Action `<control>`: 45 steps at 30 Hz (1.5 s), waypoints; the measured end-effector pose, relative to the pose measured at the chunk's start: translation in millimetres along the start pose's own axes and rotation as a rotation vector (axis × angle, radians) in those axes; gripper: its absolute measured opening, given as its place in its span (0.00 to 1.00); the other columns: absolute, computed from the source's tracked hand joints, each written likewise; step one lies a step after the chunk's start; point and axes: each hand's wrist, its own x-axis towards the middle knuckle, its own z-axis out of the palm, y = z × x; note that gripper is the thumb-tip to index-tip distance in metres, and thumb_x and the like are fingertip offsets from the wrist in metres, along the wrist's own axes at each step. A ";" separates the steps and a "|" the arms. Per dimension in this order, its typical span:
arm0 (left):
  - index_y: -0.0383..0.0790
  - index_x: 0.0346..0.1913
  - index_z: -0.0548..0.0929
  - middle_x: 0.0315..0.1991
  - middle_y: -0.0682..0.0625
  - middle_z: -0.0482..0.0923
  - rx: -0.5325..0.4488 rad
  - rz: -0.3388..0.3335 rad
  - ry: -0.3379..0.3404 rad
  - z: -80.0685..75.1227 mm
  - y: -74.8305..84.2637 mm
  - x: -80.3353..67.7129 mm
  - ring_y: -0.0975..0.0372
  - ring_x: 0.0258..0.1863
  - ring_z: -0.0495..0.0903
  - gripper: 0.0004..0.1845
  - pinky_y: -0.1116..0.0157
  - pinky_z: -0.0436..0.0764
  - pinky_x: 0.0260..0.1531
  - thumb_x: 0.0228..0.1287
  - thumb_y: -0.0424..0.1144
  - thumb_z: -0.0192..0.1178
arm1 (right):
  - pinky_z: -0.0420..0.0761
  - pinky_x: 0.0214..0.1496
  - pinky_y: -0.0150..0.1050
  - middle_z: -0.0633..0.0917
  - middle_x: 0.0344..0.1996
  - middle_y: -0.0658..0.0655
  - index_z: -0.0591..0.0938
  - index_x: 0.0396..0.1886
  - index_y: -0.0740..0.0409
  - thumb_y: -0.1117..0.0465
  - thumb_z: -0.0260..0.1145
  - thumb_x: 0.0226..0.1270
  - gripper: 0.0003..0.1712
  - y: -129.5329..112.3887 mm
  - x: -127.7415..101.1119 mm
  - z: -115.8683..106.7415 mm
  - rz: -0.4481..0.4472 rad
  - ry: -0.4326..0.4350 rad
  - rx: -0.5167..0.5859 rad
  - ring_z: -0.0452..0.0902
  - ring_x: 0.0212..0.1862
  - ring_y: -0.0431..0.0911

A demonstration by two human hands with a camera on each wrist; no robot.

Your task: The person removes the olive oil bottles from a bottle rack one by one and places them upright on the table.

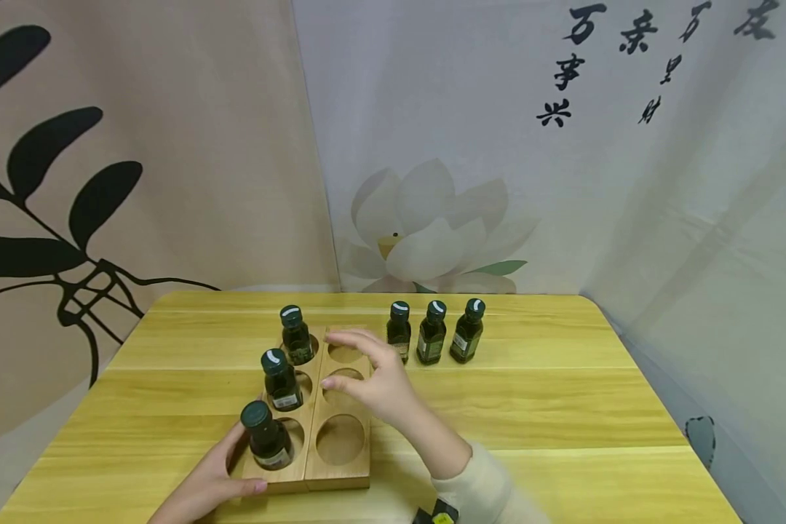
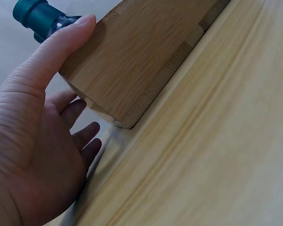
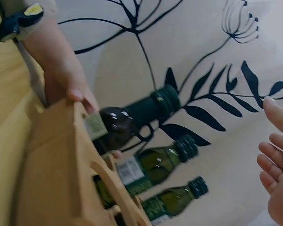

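Note:
A wooden rack (image 1: 338, 477) with two columns of round holes lies on the table. Its left column holds three dark green bottles (image 1: 266, 437) (image 1: 282, 382) (image 1: 296, 336); the right column's holes are bare. My left hand (image 1: 209, 487) braces the rack's near left corner, thumb (image 2: 61, 42) flat along the front face (image 2: 132, 56), fingers loose by the left side. My right hand (image 1: 373, 371) hovers over the right column, fingers relaxed, holding nothing. In the right wrist view that hand (image 3: 278, 165) is spread near the racked bottles (image 3: 132, 117).
Three more green bottles (image 1: 399, 332) (image 1: 431, 333) (image 1: 467, 331) stand in a row on the yellow wooden table (image 1: 550, 407), behind and to the right of the rack. Printed fabric backdrops hang close behind the table's far edge.

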 end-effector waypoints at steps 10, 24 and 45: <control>0.33 0.75 0.41 0.73 0.30 0.39 -0.036 0.020 -0.008 1.0 -1.7 -0.3 0.36 0.70 0.37 0.57 0.35 0.41 0.62 0.54 0.41 0.71 | 0.71 0.61 0.40 0.80 0.55 0.53 0.79 0.56 0.59 0.65 0.78 0.48 0.32 4.8 -4.4 31.7 -0.078 -0.123 -0.051 0.71 0.59 0.41; 0.31 0.75 0.42 0.73 0.29 0.40 -0.022 0.065 -0.002 1.3 -0.9 -3.0 0.36 0.70 0.38 0.55 0.33 0.41 0.60 0.55 0.38 0.71 | 0.70 0.59 0.32 0.79 0.55 0.47 0.77 0.60 0.56 0.59 0.76 0.53 0.32 10.1 -9.6 60.3 -0.032 -0.242 -0.124 0.69 0.59 0.36; 0.33 0.75 0.37 0.74 0.32 0.32 -0.105 0.036 -0.032 -0.4 -2.8 -3.2 0.38 0.71 0.31 0.56 0.34 0.38 0.61 0.57 0.37 0.69 | 0.74 0.53 0.27 0.82 0.51 0.46 0.80 0.56 0.52 0.57 0.71 0.60 0.24 24.0 -13.7 87.7 0.022 -0.257 -0.119 0.71 0.55 0.31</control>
